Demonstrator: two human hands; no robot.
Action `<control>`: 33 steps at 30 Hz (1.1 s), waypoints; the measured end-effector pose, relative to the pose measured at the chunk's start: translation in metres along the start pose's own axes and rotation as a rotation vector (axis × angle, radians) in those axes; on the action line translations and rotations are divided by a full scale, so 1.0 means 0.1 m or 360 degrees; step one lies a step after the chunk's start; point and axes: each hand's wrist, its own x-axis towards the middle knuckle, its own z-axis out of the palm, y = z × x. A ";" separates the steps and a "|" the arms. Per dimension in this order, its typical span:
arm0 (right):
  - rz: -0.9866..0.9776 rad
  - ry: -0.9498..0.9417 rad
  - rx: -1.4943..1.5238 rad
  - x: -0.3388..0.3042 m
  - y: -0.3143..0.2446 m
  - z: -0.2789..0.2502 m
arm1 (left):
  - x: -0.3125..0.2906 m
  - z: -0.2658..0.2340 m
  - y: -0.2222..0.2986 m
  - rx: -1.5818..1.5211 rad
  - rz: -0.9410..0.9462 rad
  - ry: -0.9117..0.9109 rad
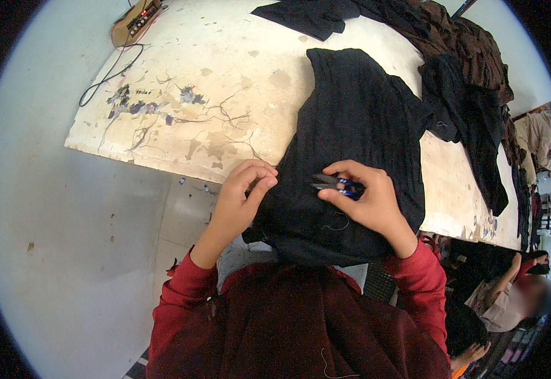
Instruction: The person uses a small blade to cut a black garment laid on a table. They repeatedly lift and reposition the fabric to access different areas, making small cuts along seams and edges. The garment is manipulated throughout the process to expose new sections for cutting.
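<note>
A length of black ribbed cloth (357, 120), probably a garment, lies over the table and hangs down its near edge toward my lap. At its left border is my left hand (240, 192), thumb and fingertips pinched together. Whatever they pinch is too small to make out. My right hand (376, 196) is closed around small thread snips (329, 182) with dark blades and blue on the handle. The snips hover over the cloth, their blades pointing left toward my other hand. A pale loose thread (336, 226) rests on the cloth below them.
Thread scraps (143, 107) litter the worn pale tabletop (225, 69) at left. A brown box (135, 24) with a red light and a black cable sits at the far left. Black cloth (468, 126) and brown cloth (471, 47) are heaped right. A seated person (493, 303) is lower right.
</note>
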 end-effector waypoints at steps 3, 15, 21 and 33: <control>-0.0185 0.0022 -0.0229 0.05 -0.18 0.14 | 0.00 -0.01 -0.03 -0.0001 0.0018 0.0023; -0.0300 0.0147 -0.0317 0.17 -0.22 0.43 | 0.01 -0.03 -0.02 -0.0055 0.0002 0.0046; -0.0276 0.0130 -0.0345 0.18 -0.20 0.45 | 0.02 -0.03 -0.02 -0.0034 -0.0006 0.0055; 0.0012 0.0359 0.0196 0.01 0.02 0.26 | 0.15 -0.62 -0.06 0.0830 0.0312 0.1670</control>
